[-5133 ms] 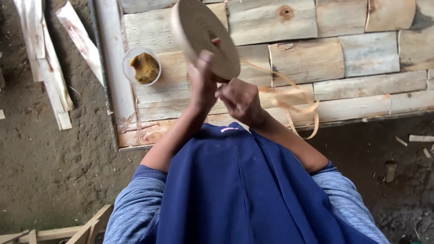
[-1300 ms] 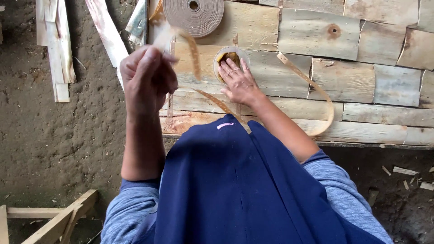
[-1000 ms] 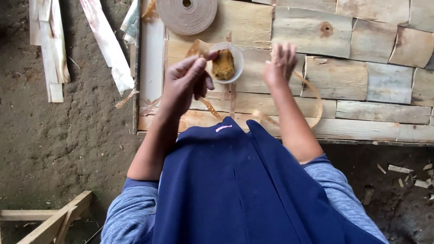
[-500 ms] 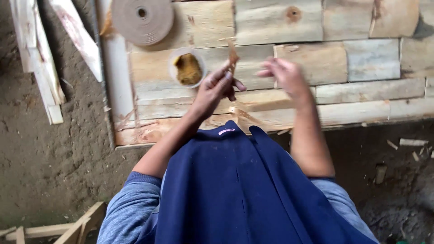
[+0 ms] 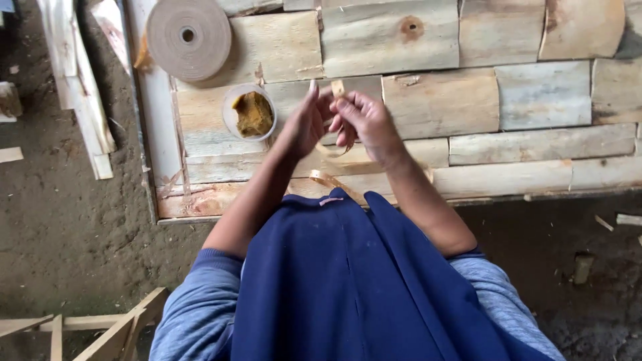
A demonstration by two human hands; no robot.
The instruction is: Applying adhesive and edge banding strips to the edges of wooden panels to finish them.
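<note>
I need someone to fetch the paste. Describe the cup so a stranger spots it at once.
On the pale wooden plank panel, look near its left edge, just below the big round roll of tan tape. The small round clear plastic cup alone holds brownish-yellow paste.

light: soft, even daylight | shadows: faint | glare: none | focus: sharp, fingers slightly blurred

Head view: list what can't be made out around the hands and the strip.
- Thin tan strip: head view, mostly hidden behind both hands; only its tip shows.
- Left hand, right hand: palms face away, grip unclear.
- Roll of tan strip: top cut off by the frame's edge.
</note>
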